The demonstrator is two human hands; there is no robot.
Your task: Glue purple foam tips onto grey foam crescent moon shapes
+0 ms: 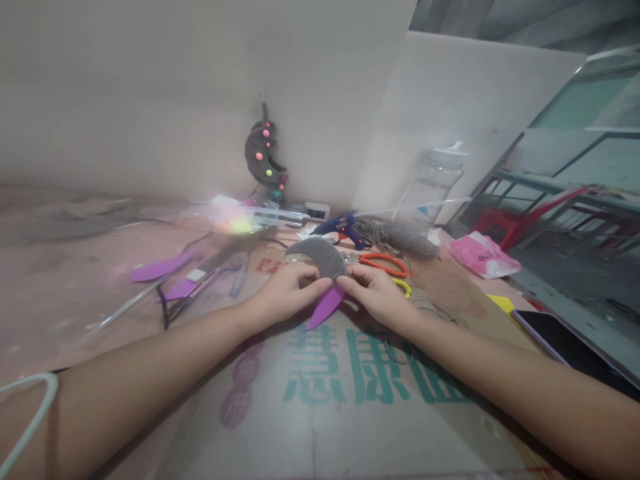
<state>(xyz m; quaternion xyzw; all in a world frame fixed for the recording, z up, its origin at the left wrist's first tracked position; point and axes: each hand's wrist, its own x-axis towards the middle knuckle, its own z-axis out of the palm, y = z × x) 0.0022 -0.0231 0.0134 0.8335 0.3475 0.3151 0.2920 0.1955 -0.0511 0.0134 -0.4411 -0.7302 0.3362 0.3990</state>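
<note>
Between my two hands is a purple crescent (326,308) partly wound with grey yarn (323,253); its lower tip is bare and points down to the left. My left hand (287,290) pinches the wound part from the left with thumb and fingers. From the other side my right hand (375,293) pinches at the edge where the yarn meets the bare purple. Both hands are over a cardboard sheet (260,427) with green printed characters. Just behind my right hand lie orange-handled scissors (385,265) and a yellow handle (403,287).
A blue glue gun (343,228) and a grey yarn bundle (400,237) lie behind the hands. Purple pieces (160,267) are on the left. A decorated grey crescent (260,157) leans on the wall. A bottle (435,183), a pink packet (485,255) and a phone (575,343) are on the right.
</note>
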